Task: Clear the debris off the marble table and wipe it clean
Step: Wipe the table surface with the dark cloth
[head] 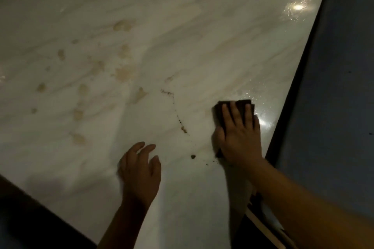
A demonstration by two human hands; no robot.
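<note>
Nearest, left hand (139,169) seen loose-fingered over marble table (202,46), nothing held. Right hand (238,139) laid flat on dark pad (236,105), fingers straight, close by table's right edge. Crumb trail (183,128) found between hands, nearer right one, running away and leftward. Beyond, tan stains (123,72) spread far-left: open marble offered there, little room rightward.

One head-worn view looks steeply down, close over the marble table (182,26). The frame is tilted: the table's edge runs from 1 o'clock to 5 o'clock.
</note>
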